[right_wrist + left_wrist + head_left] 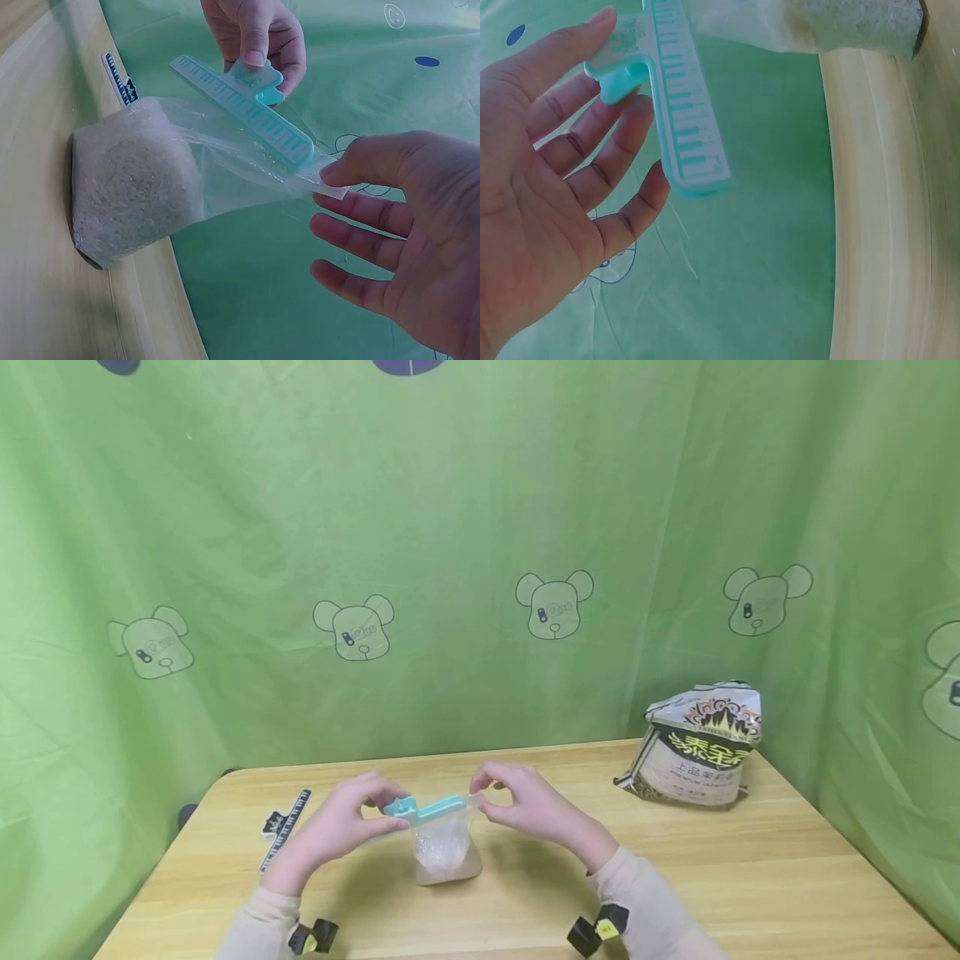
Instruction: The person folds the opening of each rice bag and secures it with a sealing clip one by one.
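Left hand (348, 814) pinches turquoise clip (247, 112) by its handles; right hand (525, 802) pinches a top corner of clear bag of rice (135, 172), standing mid-width toward the front edge of the counter (750, 877). Risk: clip set askew or short of that corner could leave a gap, spilling rice; a hard tug could tip the bag. Printed sack (693, 764), far right corner: large Chinese characters; small line apparently "PREMIUM JASMINE", blurred.

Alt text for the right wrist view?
Right hand pinches the top corner of a clear bag of rice on a wooden table; left hand holds a turquoise piano-key clip across the bag's top.
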`<state>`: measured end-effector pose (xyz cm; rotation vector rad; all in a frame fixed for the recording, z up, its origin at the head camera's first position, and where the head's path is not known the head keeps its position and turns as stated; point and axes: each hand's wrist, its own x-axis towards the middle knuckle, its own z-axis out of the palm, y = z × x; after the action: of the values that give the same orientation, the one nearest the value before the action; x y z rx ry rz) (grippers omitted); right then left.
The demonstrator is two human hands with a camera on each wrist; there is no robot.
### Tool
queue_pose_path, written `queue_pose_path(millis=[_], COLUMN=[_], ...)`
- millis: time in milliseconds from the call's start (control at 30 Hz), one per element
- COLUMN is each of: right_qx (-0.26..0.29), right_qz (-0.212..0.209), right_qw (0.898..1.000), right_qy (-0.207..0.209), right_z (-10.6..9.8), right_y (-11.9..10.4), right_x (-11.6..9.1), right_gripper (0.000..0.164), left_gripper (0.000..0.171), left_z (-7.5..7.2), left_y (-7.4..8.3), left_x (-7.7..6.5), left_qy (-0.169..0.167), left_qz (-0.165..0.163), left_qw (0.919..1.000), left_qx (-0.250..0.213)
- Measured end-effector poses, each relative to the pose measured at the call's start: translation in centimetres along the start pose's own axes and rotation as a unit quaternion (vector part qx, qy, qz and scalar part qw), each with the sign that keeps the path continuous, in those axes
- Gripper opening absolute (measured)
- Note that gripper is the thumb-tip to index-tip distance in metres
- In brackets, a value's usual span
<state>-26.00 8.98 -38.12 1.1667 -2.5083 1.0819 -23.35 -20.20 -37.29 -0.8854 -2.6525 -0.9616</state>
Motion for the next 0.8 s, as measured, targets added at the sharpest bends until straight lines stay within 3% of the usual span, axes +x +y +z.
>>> queue_pose_path(millis=[567,800], right_qx=[-0.007,-0.016], right_qz=[0.005,-0.002], right_qw=[1.0,0.999], right_qy=[0.012,0.032], right_z=[0.0,0.2], right_y=[0.8,0.7], right_x=[-0.1,0.0], right_gripper=[0.015,0.012], left_gripper=[0.024,0.017], left_z=[0.6,0.8], left_y=[-1.7,-1.5], left_x=[-0.1,-0.1], left_qy=[0.028,0.048], left_qz=[-0.018,0.0], left_qw=[0.9991,0.9984], left_qx=[-0.025,-0.031])
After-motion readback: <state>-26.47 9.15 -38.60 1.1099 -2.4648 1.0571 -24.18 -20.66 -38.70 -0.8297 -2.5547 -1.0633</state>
